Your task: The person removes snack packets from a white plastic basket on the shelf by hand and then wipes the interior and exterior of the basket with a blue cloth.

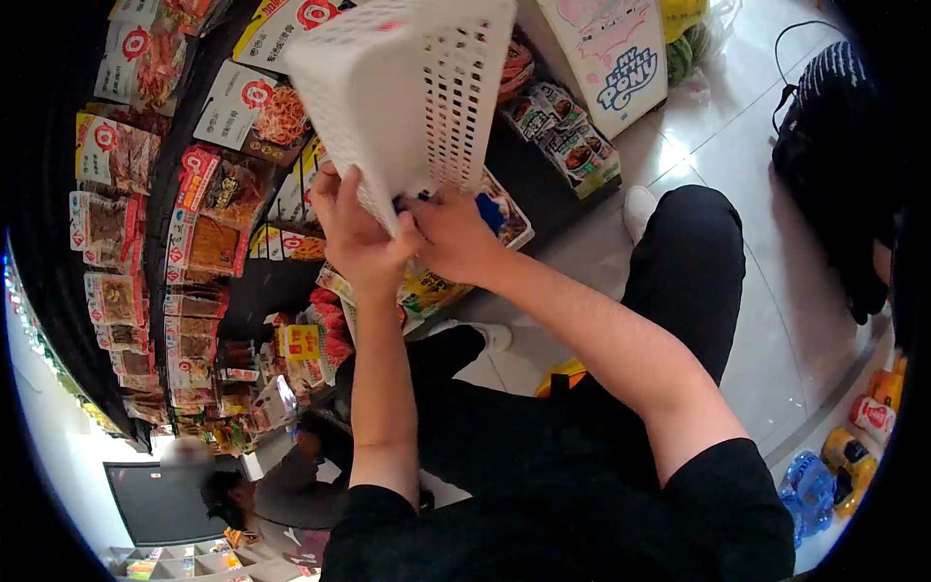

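Observation:
A white perforated plastic basket (373, 92) is tilted in front of me, its open side turned partly toward me. My left hand (361, 231) is closed on its near rim, the thumb on one side and fingers on the other. My right hand (458, 236) is at the lower end of the basket, right beside the left hand, with its fingers curled. Small dark blue bits show at its fingertips; what it holds is partly hidden. A blue patch (492, 213) shows just beyond the right hand; its kind is unclear.
Hanging snack packs (223, 209) line the shelf on the left. More packets (567, 136) lie beyond the basket, near a white printed board (611, 58). A black bag (824, 145) is on the right floor. Bottles (810, 485) stand lower right. Another person (291, 495) is lower left.

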The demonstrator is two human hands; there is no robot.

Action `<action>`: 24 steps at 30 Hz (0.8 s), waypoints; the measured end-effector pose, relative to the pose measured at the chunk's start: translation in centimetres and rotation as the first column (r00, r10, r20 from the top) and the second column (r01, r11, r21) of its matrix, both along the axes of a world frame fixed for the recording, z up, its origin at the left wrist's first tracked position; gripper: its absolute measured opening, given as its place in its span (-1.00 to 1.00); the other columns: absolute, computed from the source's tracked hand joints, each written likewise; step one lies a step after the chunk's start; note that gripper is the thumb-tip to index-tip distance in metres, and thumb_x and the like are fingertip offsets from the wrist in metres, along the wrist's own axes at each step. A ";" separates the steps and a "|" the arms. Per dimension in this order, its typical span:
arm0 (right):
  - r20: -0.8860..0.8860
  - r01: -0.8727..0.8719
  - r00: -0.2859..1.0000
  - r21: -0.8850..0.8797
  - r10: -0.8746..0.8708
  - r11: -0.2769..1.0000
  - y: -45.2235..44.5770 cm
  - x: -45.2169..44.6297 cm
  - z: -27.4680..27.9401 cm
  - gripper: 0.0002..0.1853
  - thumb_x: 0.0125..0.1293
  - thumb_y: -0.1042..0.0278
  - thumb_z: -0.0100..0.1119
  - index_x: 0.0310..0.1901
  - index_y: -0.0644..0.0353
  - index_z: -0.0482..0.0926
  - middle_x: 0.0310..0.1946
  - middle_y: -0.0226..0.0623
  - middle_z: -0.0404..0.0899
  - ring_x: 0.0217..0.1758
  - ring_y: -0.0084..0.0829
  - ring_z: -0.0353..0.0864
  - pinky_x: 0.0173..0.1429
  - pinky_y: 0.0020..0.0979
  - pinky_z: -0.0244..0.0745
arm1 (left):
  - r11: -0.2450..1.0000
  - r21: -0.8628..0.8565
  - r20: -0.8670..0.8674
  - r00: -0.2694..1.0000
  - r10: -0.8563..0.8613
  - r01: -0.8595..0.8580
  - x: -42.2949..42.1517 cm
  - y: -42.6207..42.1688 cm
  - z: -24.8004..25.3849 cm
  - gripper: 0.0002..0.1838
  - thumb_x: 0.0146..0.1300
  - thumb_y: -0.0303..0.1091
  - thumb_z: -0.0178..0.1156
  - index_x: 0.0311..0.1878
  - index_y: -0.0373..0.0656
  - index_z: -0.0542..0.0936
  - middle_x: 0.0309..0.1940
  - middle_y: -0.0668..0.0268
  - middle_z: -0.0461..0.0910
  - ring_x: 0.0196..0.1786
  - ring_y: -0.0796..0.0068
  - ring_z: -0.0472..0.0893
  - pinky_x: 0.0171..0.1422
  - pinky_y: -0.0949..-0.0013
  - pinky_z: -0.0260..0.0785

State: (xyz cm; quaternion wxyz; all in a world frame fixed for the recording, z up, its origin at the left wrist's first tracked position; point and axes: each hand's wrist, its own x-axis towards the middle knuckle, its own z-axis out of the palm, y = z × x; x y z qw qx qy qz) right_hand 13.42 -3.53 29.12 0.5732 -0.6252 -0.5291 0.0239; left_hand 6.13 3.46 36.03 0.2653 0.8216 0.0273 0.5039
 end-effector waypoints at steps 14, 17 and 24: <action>-0.542 -0.407 0.803 -0.193 0.249 0.893 -3.0 0.3 -1.7 -0.58 0.16 0.35 -0.14 0.04 0.35 0.43 -0.14 0.16 0.50 0.01 0.08 0.42 0.08 -0.07 0.29 | 0.990 -0.138 0.076 0.997 0.008 0.003 -2.6 4.4 1.7 -0.32 -0.04 -0.39 0.31 0.20 -0.35 0.35 0.18 0.10 0.13 0.21 0.23 0.28 0.22 0.27 0.23; -0.609 -0.078 0.786 -0.270 -0.107 0.960 -1.8 2.1 -2.8 -0.60 0.20 0.35 -0.17 0.00 0.41 0.41 -0.22 0.21 0.51 -0.10 0.12 0.49 0.01 -0.08 0.36 | 0.995 -0.095 0.076 0.997 -0.008 0.015 -3.4 4.8 2.3 -0.34 -0.03 -0.47 0.25 0.22 -0.33 0.33 0.18 0.14 0.11 0.22 0.27 0.28 0.23 0.27 0.23; -0.096 0.128 0.989 0.205 -0.110 0.970 -2.9 0.9 1.8 -0.63 0.13 0.47 -0.10 0.00 0.40 0.40 -0.02 0.05 0.48 -0.02 -0.02 0.48 0.10 -0.21 0.38 | 0.985 -0.173 0.078 0.997 -0.011 0.025 -2.6 4.0 0.7 -0.33 -0.12 -0.50 0.22 0.19 -0.28 0.37 0.20 0.08 0.12 0.23 0.23 0.27 0.24 0.23 0.21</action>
